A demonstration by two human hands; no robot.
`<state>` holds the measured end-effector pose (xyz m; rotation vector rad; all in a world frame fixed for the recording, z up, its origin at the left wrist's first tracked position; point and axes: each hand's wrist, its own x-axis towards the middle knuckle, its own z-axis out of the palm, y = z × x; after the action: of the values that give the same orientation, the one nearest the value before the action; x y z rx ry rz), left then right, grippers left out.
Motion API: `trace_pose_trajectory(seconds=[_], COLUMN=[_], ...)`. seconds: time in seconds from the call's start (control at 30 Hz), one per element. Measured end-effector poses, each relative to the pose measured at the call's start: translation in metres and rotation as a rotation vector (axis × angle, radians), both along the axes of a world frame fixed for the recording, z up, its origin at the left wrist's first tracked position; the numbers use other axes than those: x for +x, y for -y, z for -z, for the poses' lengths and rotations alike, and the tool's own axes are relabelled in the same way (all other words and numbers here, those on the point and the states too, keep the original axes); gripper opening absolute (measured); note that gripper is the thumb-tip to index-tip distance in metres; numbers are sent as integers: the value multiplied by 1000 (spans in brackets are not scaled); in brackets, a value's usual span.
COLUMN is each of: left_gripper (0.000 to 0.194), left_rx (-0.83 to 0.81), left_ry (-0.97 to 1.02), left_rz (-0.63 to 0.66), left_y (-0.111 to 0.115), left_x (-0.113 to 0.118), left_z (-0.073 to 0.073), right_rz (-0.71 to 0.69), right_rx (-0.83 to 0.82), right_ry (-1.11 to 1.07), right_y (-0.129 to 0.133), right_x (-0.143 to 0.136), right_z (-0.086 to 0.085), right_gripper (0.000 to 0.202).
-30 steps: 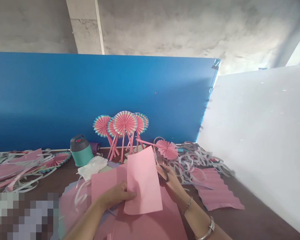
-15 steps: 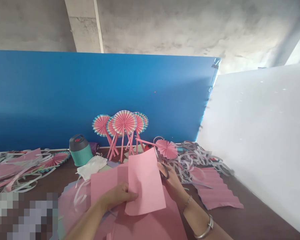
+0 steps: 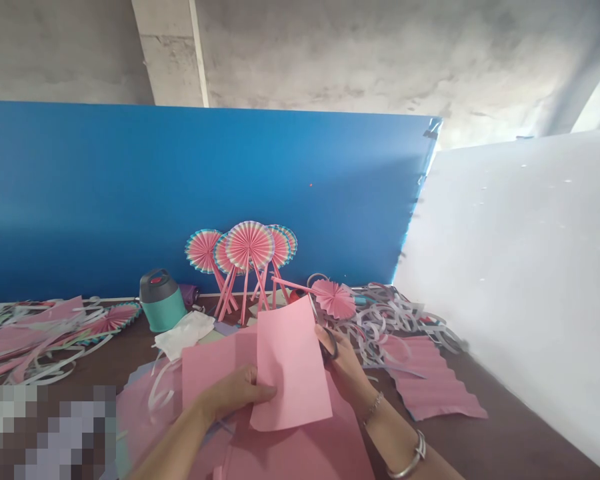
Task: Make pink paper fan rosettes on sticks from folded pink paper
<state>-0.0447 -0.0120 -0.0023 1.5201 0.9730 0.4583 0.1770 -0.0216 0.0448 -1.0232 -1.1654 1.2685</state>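
A rectangular pink sheet of paper (image 3: 294, 367) is held up in front of me, its lower edge slightly curved. My left hand (image 3: 240, 390) pinches it at the left, thumb on the near face and fingers behind. At its right edge my right hand (image 3: 347, 363) is closed on a pair of scissors (image 3: 331, 343) with black handles. The blades lie mostly hidden along the sheet's upper right edge. Beneath both hands, larger pink sheets (image 3: 300, 453) are spread on the brown table (image 3: 460, 433).
Several pink pleated paper fans (image 3: 250, 245) stand against the blue partition (image 3: 180, 167). One plain pink fan (image 3: 334, 299) lies beside curled paper strips (image 3: 380, 327). A folded pink sheet (image 3: 433, 377) rests at right. At left are a teal container (image 3: 163, 303), white tissue (image 3: 184, 333) and more scraps (image 3: 40, 340).
Almost nothing differs. Both hands keep their grip on the paper and scissors, and the view has shifted very slightly.
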Motion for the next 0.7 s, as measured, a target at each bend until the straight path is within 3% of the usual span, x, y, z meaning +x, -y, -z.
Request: trace_pose_trajectory(seconds=[0.43,0.7], left_gripper=[44,46], left_rx=[25,1], left_ry=[-76,-86], left_rz=[-8,-8], left_y=[-2,0], left_x=[-3,-2], left_z=[1,-1], right_rz=[-21,64], right_rx=[27,7], right_ry=[32,8], right_y=[0,-9], right_x=[3,7], right_z=[2,14], right_gripper=[42,44])
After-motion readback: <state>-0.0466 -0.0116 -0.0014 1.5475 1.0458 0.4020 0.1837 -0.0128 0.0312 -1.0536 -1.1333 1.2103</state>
